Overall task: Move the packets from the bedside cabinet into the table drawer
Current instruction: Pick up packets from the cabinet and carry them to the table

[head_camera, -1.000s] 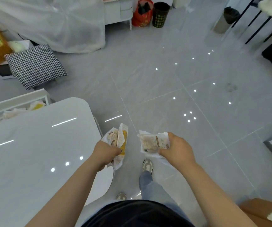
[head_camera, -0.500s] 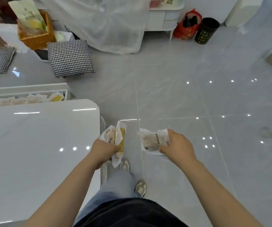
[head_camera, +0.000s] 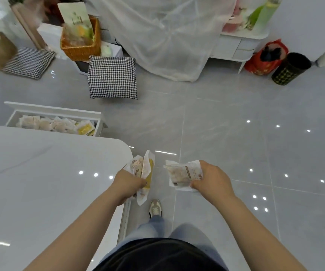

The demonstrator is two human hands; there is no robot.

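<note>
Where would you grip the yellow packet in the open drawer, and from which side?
Probably from above, pinching its exposed edge: the yellow packet lies in the drawer's right end, walls closing the sides and pale packets crowding its left.

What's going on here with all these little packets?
A person beside a white table is carrying packets in both hands. The left hand grips one bunch; the right hand holds a second bunch. The open drawer ahead already has packets in it.
</note>
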